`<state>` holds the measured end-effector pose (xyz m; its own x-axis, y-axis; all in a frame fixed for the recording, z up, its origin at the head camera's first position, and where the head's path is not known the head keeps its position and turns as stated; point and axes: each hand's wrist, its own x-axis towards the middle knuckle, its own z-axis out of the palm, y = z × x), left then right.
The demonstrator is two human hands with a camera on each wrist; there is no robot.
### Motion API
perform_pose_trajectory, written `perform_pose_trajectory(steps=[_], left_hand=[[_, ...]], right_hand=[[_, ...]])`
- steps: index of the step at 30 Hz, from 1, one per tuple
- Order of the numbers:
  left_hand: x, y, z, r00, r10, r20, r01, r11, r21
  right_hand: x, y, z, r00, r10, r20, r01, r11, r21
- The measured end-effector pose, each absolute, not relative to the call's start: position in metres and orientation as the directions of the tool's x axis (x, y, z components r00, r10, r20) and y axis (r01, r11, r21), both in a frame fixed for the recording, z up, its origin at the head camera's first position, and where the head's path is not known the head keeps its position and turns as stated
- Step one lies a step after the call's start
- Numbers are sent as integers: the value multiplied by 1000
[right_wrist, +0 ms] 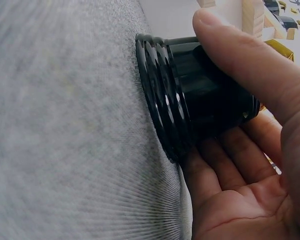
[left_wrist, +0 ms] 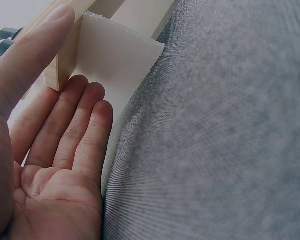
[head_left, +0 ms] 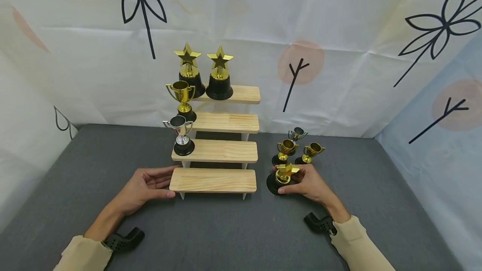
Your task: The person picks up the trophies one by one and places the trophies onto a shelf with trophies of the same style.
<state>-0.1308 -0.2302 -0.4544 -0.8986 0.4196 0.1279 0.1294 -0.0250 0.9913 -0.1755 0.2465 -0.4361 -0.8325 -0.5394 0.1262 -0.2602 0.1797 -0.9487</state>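
Note:
My right hand [head_left: 306, 183] holds a gold star trophy [head_left: 285, 175] by its round black base [right_wrist: 205, 85], thumb on one side and fingers round the other. The base stands on the grey cloth, right of the wooden step shelf [head_left: 214, 179]. At the lowest step's left end is my left hand [head_left: 144, 189], its fingers fairly straight beside the white support [left_wrist: 115, 55] and its thumb near the board's front corner. Two star trophies [head_left: 220, 70] top the shelf. A gold cup trophy [head_left: 182, 95] and a silver one [head_left: 180, 131] occupy the left ends of the steps below.
Behind my right hand stand a silver cup trophy [head_left: 297, 134] and two gold cup trophies [head_left: 312, 151], close together. A printed white cloth backdrop [head_left: 244, 11] rises behind the grey table [head_left: 211, 237].

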Motion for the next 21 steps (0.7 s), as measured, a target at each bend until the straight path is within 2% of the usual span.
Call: perform_pose_trajectory(steps=[21], left_hand=[[-131, -230, -453, -901, 414, 132, 130, -34, 991]], right_hand=[[-173, 246, -423, -840, -526, 130, -299, 248, -921]])
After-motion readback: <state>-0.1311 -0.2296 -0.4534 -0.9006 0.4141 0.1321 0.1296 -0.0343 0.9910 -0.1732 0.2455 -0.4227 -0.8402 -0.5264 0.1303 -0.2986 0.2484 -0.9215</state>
